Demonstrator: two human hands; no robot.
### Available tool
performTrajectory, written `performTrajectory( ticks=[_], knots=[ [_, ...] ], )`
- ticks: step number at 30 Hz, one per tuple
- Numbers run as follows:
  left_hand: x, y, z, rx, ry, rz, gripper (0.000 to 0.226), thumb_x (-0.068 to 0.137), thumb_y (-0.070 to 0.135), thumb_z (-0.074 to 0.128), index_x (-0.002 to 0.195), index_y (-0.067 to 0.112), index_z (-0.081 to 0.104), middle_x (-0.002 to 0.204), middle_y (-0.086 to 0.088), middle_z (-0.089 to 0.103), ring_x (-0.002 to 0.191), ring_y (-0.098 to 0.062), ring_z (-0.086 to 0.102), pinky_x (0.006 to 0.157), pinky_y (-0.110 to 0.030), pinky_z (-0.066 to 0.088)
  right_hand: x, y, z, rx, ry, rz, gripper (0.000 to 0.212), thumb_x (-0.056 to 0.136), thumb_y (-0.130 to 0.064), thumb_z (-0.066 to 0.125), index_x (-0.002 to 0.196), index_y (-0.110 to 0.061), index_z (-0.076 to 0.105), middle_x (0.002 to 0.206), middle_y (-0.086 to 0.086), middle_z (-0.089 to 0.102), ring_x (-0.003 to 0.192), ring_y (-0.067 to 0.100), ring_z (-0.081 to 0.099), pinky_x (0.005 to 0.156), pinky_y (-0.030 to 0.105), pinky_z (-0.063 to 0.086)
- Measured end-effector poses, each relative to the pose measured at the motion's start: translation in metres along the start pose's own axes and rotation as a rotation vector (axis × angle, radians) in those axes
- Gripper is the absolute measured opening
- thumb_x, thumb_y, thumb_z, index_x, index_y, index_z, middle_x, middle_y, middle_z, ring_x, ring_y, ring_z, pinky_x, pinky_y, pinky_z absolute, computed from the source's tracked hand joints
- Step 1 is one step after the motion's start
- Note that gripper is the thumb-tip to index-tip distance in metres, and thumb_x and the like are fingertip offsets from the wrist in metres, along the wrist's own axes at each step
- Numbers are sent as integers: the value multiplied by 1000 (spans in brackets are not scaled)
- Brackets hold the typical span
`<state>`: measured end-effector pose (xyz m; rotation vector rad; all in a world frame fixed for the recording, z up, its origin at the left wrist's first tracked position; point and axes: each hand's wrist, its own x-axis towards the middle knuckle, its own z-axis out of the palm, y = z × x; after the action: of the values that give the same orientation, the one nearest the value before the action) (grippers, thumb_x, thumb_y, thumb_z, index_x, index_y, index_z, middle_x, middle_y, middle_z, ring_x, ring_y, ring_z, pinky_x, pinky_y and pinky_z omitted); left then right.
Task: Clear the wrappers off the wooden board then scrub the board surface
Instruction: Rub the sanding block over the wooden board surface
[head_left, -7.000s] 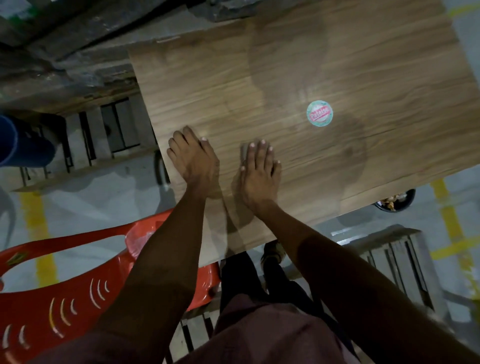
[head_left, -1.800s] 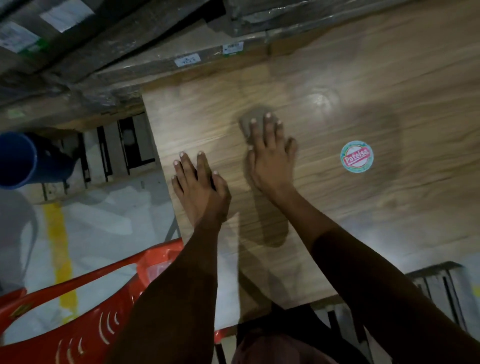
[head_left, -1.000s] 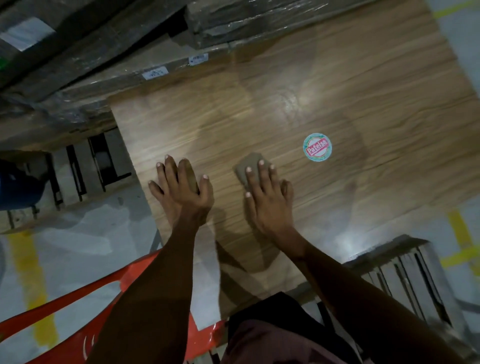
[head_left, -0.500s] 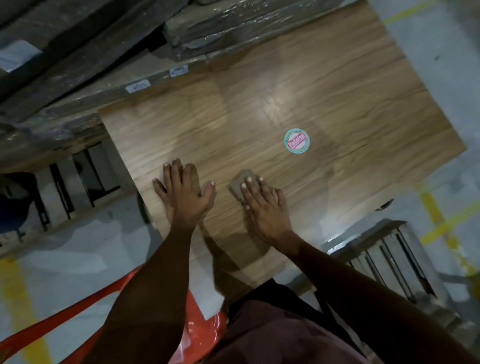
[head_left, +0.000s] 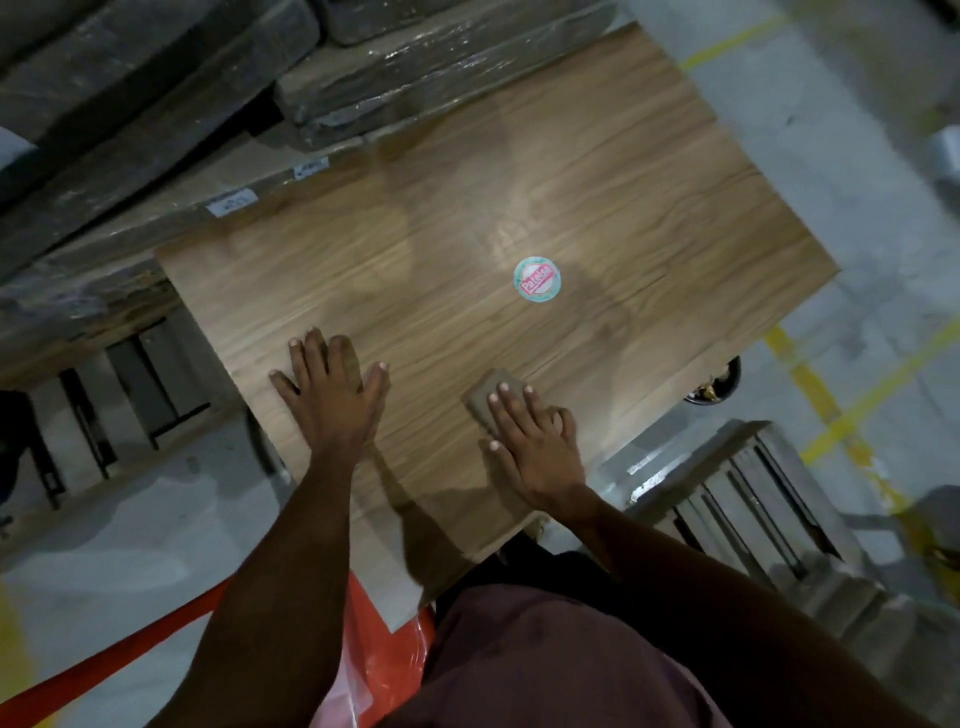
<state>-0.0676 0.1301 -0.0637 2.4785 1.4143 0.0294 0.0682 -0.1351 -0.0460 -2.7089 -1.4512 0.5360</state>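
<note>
Right hand (head_left: 537, 447) presses scrub pad (head_left: 485, 387) on wooden board (head_left: 597, 197), fingers (head_left: 511, 415) straight; left hand (head_left: 332, 400) flat, fingers spread

Wood-grain board (head_left: 623, 208) lies flat, brownish scrub pad (head_left: 482, 397) atop.

Premises read as a warehouse or furniture stockroom, not a home. The concrete floor (head_left: 779, 135) is bare and marked with yellow painted lines (head_left: 826, 400). Long flat packs (head_left: 415, 67) wrapped in plastic film are stacked along one side, with white labels (head_left: 231, 202) on their edges. A laminate wooden board (head_left: 571, 182) carries a round brand sticker (head_left: 537, 279). Slatted metal frames (head_left: 743, 499) stand on the floor at either side. A red plastic chair (head_left: 104, 670) stands nearby. Lighting is dim.
</note>
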Motion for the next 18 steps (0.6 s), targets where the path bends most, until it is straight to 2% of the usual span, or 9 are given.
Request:
performTrajectory(
  ticks=[3, 4, 5, 8, 10, 13, 15, 18],
  knots=[
    [-15, 17, 5, -15, -23, -54, 70, 101, 57, 36, 156, 13, 34, 168, -18, 19, 156, -40, 13, 122, -66, 11, -1, 7, -4, 128, -3, 262, 71, 102, -62, 17, 165, -32, 9, 173, -8, 2, 160, 25, 6, 115, 55, 17],
    [-25, 25, 8, -29, -24, -77, 71, 101, 54, 36, 157, 11, 31, 168, -20, 18, 156, -40, 12, 123, -65, 11, -5, 9, -4, 137, -22, 261, 75, 100, -66, 18, 165, -31, 4, 173, -6, -2, 160, 26, 1, 116, 55, 14],
    [-36, 35, 11, -45, -19, -92, 71, 101, 51, 38, 157, 10, 31, 168, -22, 17, 156, -41, 12, 124, -63, 10, -10, 11, -5, 115, -35, 185, 80, 98, -69, 22, 165, -30, 3, 174, -4, -3, 160, 27, -1, 117, 55, 14],
    [-72, 62, 23, -57, 15, -95, 70, 100, 48, 41, 157, 8, 31, 167, -24, 18, 156, -41, 14, 125, -60, 10, -24, 28, -3, -22, -61, -140, 84, 98, -72, 30, 165, -26, 9, 174, -2, 0, 160, 28, 7, 115, 56, 27],
    [-92, 77, 32, -56, 4, -95, 71, 100, 47, 42, 157, 8, 30, 167, -24, 17, 156, -40, 12, 125, -60, 10, -27, 38, -2, -14, -52, -100, 80, 99, -70, 28, 165, -28, 11, 174, -5, 2, 160, 25, 9, 115, 56, 27],
    [-120, 95, 46, -34, -22, -81, 72, 99, 46, 43, 158, 8, 28, 168, -24, 14, 157, -40, 9, 125, -60, 8, -34, 37, 0, 108, -62, 138, 81, 98, -70, 21, 165, -29, 2, 174, -5, -5, 160, 26, -3, 118, 56, 9],
    [-137, 107, 56, -5, -24, -77, 72, 101, 46, 41, 159, 7, 27, 168, -25, 12, 157, -41, 9, 125, -60, 7, -43, 35, 2, 139, -100, 59, 85, 97, -72, 20, 165, -26, -1, 173, -2, -10, 159, 29, -9, 119, 55, 4],
    [-152, 125, 66, 21, -23, -118, 67, 104, 43, 34, 160, 7, 25, 169, -24, 11, 157, -41, 8, 125, -61, 9, -56, 51, 6, 66, -109, -204, 81, 99, -69, 23, 165, -25, 7, 172, -2, -6, 160, 32, 3, 120, 61, 21]
  ],
)
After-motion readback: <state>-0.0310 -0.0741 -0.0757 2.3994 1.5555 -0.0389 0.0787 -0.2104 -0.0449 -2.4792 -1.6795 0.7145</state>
